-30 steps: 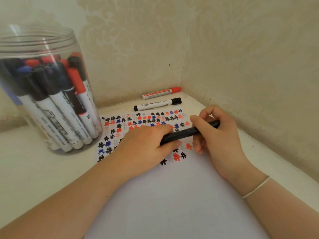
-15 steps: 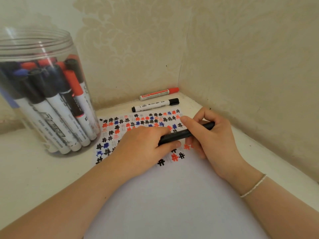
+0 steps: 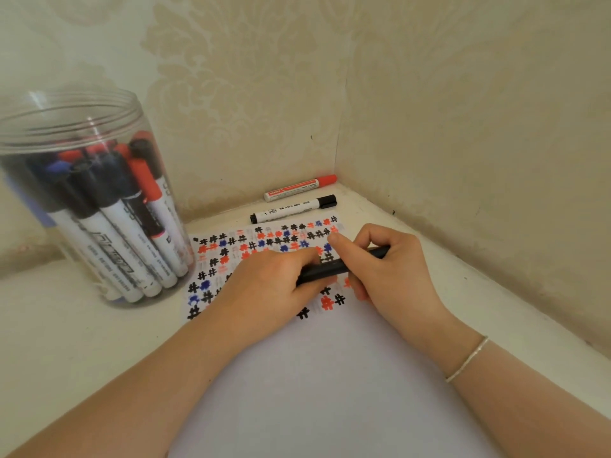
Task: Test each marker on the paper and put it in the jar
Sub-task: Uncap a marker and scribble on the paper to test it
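Both hands grip one black marker (image 3: 325, 269) held level just above the white paper (image 3: 330, 375). My left hand (image 3: 264, 289) wraps its left end and my right hand (image 3: 386, 269) pinches its right part. The paper's far half carries rows of black, red and blue hash marks. A clear plastic jar (image 3: 66, 127) stands open at the left and holds several black, red and blue capped markers. Beyond the paper lie a black-capped white marker (image 3: 292, 209) and a red-capped marker (image 3: 299, 187) by the wall.
The white surface (image 3: 66, 342) sits in a corner of two patterned beige walls, one behind and one (image 3: 496, 160) running along the right. A thin bracelet (image 3: 466, 360) circles my right wrist.
The view has drifted a little; both hands keep the same hold on the black marker over the paper. I cannot tell whether its cap has shifted.
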`<state>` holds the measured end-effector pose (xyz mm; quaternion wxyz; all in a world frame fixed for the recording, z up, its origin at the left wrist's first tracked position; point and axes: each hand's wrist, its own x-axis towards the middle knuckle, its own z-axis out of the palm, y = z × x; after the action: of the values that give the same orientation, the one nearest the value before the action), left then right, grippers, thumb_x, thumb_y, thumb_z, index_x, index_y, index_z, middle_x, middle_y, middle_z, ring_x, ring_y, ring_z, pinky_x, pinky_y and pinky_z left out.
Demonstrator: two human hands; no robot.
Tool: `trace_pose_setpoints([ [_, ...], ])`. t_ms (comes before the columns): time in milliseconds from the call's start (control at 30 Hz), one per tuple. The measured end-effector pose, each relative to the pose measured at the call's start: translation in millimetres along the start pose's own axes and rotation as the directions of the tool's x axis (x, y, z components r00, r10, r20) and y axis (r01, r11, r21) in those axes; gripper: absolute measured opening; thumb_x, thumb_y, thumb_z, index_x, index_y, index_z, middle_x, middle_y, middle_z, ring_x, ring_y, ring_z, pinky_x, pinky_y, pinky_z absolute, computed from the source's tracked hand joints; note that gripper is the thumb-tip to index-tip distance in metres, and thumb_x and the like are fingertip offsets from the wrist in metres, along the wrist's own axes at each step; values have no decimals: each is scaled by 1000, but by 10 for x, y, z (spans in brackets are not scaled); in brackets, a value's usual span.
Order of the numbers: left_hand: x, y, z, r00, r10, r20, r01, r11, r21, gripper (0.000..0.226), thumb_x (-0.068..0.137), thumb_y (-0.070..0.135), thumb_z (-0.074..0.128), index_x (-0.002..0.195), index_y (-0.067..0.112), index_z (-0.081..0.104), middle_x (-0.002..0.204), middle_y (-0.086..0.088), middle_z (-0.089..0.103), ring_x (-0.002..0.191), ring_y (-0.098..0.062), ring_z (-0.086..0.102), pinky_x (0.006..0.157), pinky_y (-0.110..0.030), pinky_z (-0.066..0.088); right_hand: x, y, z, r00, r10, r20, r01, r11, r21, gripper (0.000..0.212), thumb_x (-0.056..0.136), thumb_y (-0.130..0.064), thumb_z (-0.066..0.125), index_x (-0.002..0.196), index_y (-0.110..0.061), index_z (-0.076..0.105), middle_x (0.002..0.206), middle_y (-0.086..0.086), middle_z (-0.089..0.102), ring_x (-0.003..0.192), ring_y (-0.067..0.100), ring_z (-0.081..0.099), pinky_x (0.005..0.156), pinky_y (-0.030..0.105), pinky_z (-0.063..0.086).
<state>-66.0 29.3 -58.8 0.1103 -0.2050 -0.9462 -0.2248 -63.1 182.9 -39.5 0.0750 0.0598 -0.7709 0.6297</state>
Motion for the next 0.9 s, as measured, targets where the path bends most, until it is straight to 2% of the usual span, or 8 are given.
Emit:
trace_pose_setpoints([
  [167,-5,143,-360,955,-59,-289,-6,976,-219,20,84,43,59,92,30,47,70,10,60,56,-8,54,51,-16,40,172,-341,67,986,167,-18,-157,954,256,29,89,-18,63,66,-9,48,44,6,40,28,7,30,33,14,24],
  [267,25,288,-852,866,-105,-489,-73,941,-332,5,91,22,57,93,17,56,72,10,57,60,-5,54,53,-14,42,369,-669,172,977,192,97,-215,850,481,15,90,-18,60,86,-8,50,47,5,40,28,9,24,32,17,20],
  [400,132,350,-1555,736,-303,-606,-146,803,-578,17,89,19,63,102,10,56,79,3,64,66,-5,66,57,-17,53,552,-1233,538,939,153,307,-328,664,672,21,93,-24,55,79,-12,45,42,0,40,27,10,21,31,19,16],
  [500,174,240,-2033,655,-324,-683,-179,811,-557,14,94,21,57,104,12,52,84,-3,66,62,-10,69,56,-21,54,583,-1640,843,913,105,394,-332,751,570,35,94,-41,53,74,-12,49,47,1,47,31,12,32,35,18,28],
  [633,122,-79,-2614,574,-212,-791,-105,939,-327,8,97,23,48,103,17,46,79,-4,62,53,-7,61,57,-24,51,678,-1817,1149,951,-48,306,6,990,138,38,96,-43,44,82,-11,59,70,5,63,58,19,59,62,34,54],
  [700,70,-218,-2779,623,-158,-766,-23,975,-219,8,97,24,47,102,18,46,77,-4,61,52,-8,59,59,-26,49,760,-1740,1231,941,-107,321,127,991,-42,16,94,-29,50,96,-17,60,88,2,64,80,20,62,81,37,54],
  [767,27,-313,-2800,718,-128,-684,31,988,-153,9,97,26,47,101,18,47,77,-3,63,54,-8,62,61,-32,51,792,-1614,1293,877,-16,479,115,977,-179,21,91,-21,54,112,-22,56,100,0,61,90,15,59,81,29,50],
  [900,-9,-433,-2636,849,-55,-526,20,997,-71,10,95,31,45,100,22,45,76,-2,65,59,-9,65,67,-43,55,763,-1439,1405,801,66,596,38,986,-160,27,91,-14,47,114,-17,60,108,13,68,101,24,63,92,39,48],
])
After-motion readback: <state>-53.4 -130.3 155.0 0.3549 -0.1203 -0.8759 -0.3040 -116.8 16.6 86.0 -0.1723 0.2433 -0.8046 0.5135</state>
